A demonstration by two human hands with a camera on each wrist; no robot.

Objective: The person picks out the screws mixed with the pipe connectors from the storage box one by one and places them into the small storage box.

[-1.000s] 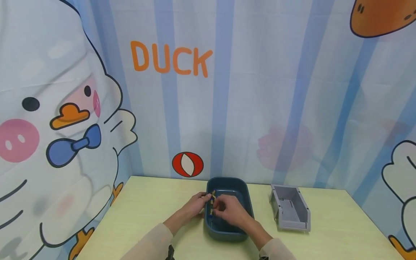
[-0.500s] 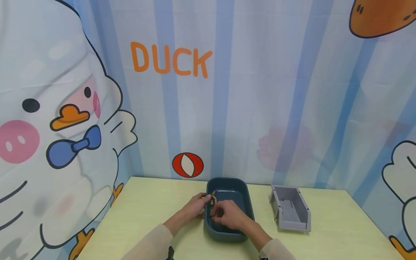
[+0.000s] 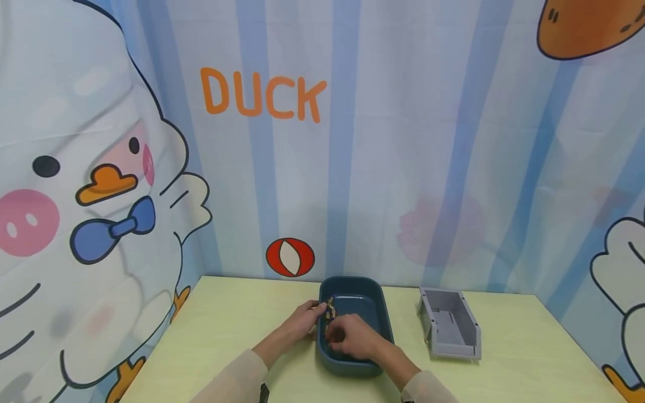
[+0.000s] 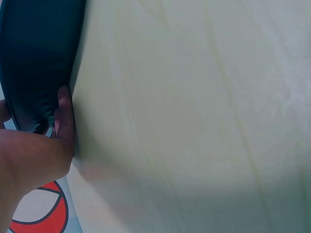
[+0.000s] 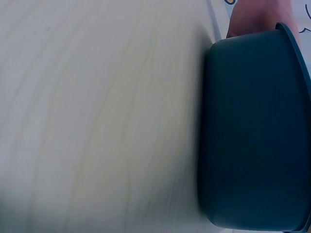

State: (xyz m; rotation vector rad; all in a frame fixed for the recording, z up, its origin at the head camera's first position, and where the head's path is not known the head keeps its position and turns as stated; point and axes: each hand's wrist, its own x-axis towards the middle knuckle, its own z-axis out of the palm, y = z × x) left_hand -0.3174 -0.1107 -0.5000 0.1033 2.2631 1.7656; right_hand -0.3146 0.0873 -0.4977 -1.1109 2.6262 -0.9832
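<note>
A dark teal basin [image 3: 355, 366] stands on the table. Along its inner left wall lies a small, narrow, multicoloured strip [image 3: 330, 309] with yellowish and dark blue bits; its exact kind is too small to make out. My left hand [image 3: 304, 319] grips the basin's left side, thumb over the rim beside the strip's upper part. In the left wrist view its fingers [image 4: 64, 114] lie against the outer wall. My right hand [image 3: 355, 336] reaches inside, thumb and fingers curled in a pinch at the strip's lower part. Those fingertips hide that end.
A grey open-fronted bin [image 3: 450, 324] stands to the right of the basin, apart from it. The pale yellow table [image 3: 242, 313] ends at a printed curtain [image 3: 378, 168] close behind the basin.
My right fingers have shifted slightly left and down, covering more of the strip's lower part. The strip looks more bent than before. My left hand, the basin and the bin stay put.
</note>
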